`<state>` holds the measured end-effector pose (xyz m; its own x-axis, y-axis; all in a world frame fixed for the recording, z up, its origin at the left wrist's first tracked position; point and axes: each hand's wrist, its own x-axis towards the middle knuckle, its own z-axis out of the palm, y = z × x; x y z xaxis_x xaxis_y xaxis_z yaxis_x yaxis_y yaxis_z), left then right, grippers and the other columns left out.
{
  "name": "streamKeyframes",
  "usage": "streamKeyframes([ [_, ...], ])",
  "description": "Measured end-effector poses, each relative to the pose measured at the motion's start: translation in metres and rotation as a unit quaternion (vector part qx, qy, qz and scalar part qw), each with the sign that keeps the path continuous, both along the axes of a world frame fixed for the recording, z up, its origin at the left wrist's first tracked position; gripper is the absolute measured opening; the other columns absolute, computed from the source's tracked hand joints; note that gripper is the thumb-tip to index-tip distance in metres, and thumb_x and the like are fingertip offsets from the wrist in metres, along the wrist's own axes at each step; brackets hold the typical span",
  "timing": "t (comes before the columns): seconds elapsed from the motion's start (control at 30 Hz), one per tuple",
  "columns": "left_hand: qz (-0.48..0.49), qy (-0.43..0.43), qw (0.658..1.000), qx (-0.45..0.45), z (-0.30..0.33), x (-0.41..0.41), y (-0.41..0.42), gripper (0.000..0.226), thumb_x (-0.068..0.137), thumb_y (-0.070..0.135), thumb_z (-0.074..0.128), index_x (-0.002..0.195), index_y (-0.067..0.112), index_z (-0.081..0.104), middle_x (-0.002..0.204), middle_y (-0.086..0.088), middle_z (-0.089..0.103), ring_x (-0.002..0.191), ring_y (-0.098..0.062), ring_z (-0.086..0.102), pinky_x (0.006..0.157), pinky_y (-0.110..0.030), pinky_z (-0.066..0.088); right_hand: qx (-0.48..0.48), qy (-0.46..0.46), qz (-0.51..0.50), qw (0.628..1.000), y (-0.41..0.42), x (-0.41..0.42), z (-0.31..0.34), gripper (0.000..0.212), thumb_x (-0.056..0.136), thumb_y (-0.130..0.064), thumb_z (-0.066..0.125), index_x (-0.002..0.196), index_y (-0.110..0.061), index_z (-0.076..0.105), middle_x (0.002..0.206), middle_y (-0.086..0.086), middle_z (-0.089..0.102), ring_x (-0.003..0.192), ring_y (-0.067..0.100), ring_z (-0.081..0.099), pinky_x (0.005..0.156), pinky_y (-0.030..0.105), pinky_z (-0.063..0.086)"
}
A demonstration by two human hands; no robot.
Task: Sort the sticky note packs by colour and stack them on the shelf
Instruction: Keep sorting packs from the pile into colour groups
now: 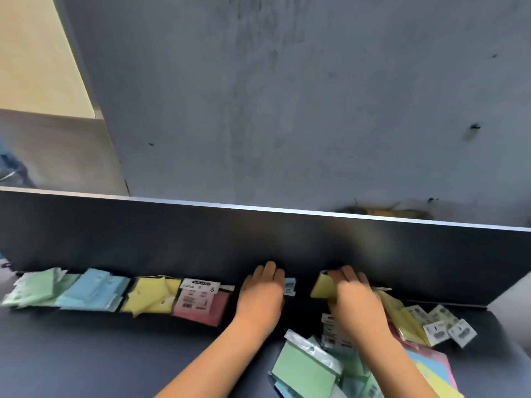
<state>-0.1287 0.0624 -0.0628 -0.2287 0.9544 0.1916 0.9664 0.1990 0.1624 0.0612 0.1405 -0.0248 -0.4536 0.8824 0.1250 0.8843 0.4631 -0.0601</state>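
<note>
Dark shelf (86, 354) | pink pack (201, 304) label unreadable | left hand (260, 294) flat, fingers apart | right hand (355, 300) grips yellow pack (320, 287)

Motion-blurred right hand (355, 304)

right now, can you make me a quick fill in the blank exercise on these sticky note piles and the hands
1. Along the back panel, the pile farthest left is ____ in colour.
2. Between the blue pile and the pink pile sits the ____ pile.
3. The right hand is on a ____ pack.
4. The loose heap of unsorted packs lies on the ____ side of the shelf.

Missing words: green; yellow; yellow; right
</note>
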Motion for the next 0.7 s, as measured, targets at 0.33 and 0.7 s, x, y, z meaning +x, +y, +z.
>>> streamKeyframes([
  [0.33,0.102,-0.15,0.979,0.095,0.022,-0.02,-0.05,0.015,0.096,0.028,0.059,0.107,0.021,0.068,0.112,0.0,0.051,0.089,-0.024,0.061,0.078,-0.037,0.052,0.066,0.134,0.095,0.984,0.006,0.0,0.015,0.018,0.081,-0.014,0.079,0.098,-0.02,0.076,0.088,0.003,0.056,0.078,0.032,0.055,0.055,0.039,0.05],
  [0.7,0.382,-0.449,0.768,0.251,0.043,-0.172,-0.181,0.01,0.095,0.022,0.069,0.089,0.016,0.073,0.085,-0.004,0.077,0.068,-0.017,0.075,0.062,-0.03,0.054,0.05,0.21,0.253,0.943,-0.057,-0.098,0.048,0.011,0.09,-0.03,0.076,0.099,-0.028,0.071,0.088,-0.01,0.055,0.063,0.02,0.057,0.047,0.032,0.045],
])
